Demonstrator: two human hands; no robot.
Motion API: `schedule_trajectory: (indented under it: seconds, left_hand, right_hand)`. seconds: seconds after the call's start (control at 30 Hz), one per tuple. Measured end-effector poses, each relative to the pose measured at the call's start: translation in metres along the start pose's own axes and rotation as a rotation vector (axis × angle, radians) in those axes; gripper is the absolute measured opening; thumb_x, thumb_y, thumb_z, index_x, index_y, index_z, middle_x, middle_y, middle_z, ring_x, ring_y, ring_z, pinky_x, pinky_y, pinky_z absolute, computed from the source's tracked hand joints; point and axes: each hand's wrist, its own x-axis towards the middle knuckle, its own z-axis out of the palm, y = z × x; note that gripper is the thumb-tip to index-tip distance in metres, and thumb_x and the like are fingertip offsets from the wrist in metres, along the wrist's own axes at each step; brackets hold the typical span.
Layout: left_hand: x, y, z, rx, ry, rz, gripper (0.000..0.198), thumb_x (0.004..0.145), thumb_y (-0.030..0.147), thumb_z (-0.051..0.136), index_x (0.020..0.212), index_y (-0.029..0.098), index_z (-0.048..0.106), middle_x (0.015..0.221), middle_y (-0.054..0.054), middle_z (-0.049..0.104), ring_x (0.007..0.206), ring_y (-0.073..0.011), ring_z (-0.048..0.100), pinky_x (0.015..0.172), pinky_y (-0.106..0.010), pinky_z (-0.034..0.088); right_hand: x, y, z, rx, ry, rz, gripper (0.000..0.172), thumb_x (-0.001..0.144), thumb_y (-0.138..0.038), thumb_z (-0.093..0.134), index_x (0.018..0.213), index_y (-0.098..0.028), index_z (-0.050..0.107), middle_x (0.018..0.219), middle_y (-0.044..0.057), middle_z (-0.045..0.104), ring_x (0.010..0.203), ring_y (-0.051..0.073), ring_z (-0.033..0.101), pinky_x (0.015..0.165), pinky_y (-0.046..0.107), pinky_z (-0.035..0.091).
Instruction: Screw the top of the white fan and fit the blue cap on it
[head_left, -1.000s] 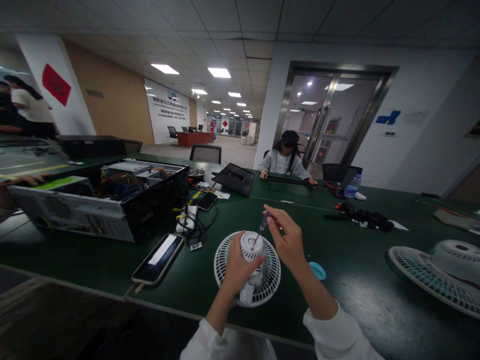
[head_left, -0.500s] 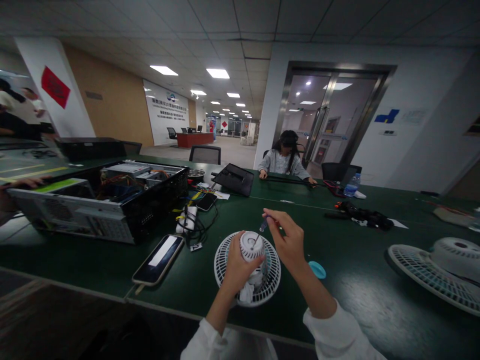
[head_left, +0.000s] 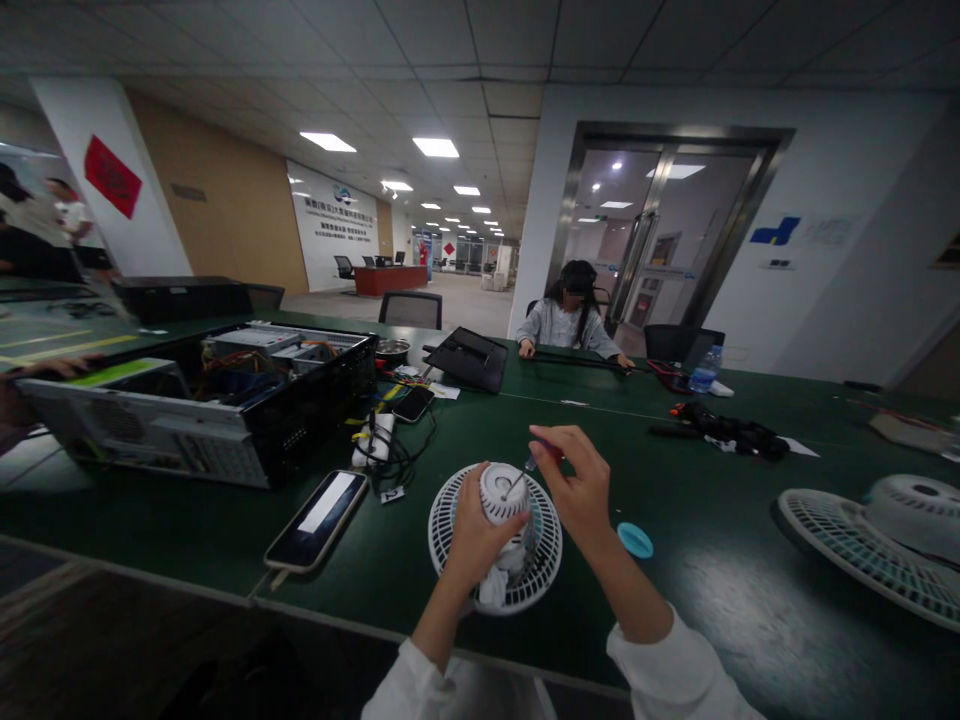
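A white fan lies grille-down on the green table, its rounded motor housing facing up. My left hand is wrapped around the side of that housing, thumb across its front. Between the thumb and fingers of my right hand is a screwdriver with a partly clear handle. Its thin shaft slants down to the left, and the tip meets the top of the housing. Whether the tip sits in a screw is too small to tell. A turquoise round cap lies right of the fan.
An opened computer case stands at left, a person's hand on its far-left edge. A phone and cables lie left of the fan. Another fan is at right. Across the table sits a person.
My right hand has shifted its grip on the screwdriver, which now leans lower to the right. My left hand and the fan have stayed in place.
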Motion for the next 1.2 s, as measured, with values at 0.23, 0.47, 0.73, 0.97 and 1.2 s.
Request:
schedule_trajectory:
  seconds: [0.23, 0.47, 0.73, 0.97, 1.2]
  left_hand:
    - [0.0, -0.001, 0.001, -0.017, 0.006, 0.0, 0.066, 0.063, 0.026, 0.072, 0.122, 0.02, 0.042, 0.126, -0.009, 0.047, 0.122, -0.0257, 0.043, 0.107, -0.044, 0.029]
    - [0.0, 0.0, 0.0, -0.021, 0.027, 0.012, 0.066, 0.062, 0.025, 0.072, 0.12, 0.02, 0.044, 0.124, -0.009, 0.049, 0.121, -0.0264, 0.045, 0.106, -0.045, 0.031]
    - [-0.001, 0.003, -0.001, -0.013, 0.02, 0.026, 0.064, 0.064, 0.028, 0.071, 0.121, 0.019, 0.043, 0.122, -0.009, 0.05, 0.119, -0.0255, 0.046, 0.106, -0.043, 0.031]
    - [-0.001, 0.001, 0.0, -0.007, 0.012, 0.023, 0.065, 0.064, 0.026, 0.071, 0.121, 0.019, 0.042, 0.124, -0.01, 0.048, 0.12, -0.026, 0.044, 0.106, -0.044, 0.031]
    - [0.001, 0.002, 0.002, -0.011, 0.012, 0.021, 0.065, 0.064, 0.025, 0.071, 0.122, 0.018, 0.041, 0.125, -0.011, 0.048, 0.121, -0.0254, 0.044, 0.107, -0.044, 0.029]
  right_hand:
    - [-0.004, 0.002, 0.0, -0.012, -0.048, 0.01, 0.031, 0.088, -0.019, 0.051, 0.117, -0.024, 0.061, 0.091, 0.004, 0.067, 0.079, 0.015, 0.062, 0.066, 0.027, 0.051]
    - [-0.005, 0.0, 0.0, 0.001, -0.071, -0.013, 0.037, 0.09, -0.017, 0.047, 0.124, -0.026, 0.056, 0.098, 0.005, 0.067, 0.087, 0.015, 0.062, 0.072, 0.029, 0.052]
    - [-0.005, -0.005, 0.001, -0.023, -0.025, -0.033, 0.027, 0.088, -0.021, 0.053, 0.112, -0.021, 0.064, 0.083, 0.005, 0.066, 0.074, 0.015, 0.061, 0.068, 0.029, 0.051]
    - [-0.007, -0.005, 0.001, -0.001, -0.097, 0.011, 0.034, 0.089, -0.021, 0.047, 0.121, -0.023, 0.058, 0.092, 0.006, 0.068, 0.078, 0.015, 0.063, 0.068, 0.029, 0.053]
    - [0.004, 0.0, 0.001, -0.037, -0.157, -0.011, 0.031, 0.09, -0.02, 0.047, 0.118, -0.02, 0.059, 0.093, 0.006, 0.068, 0.079, 0.014, 0.063, 0.068, 0.027, 0.052]
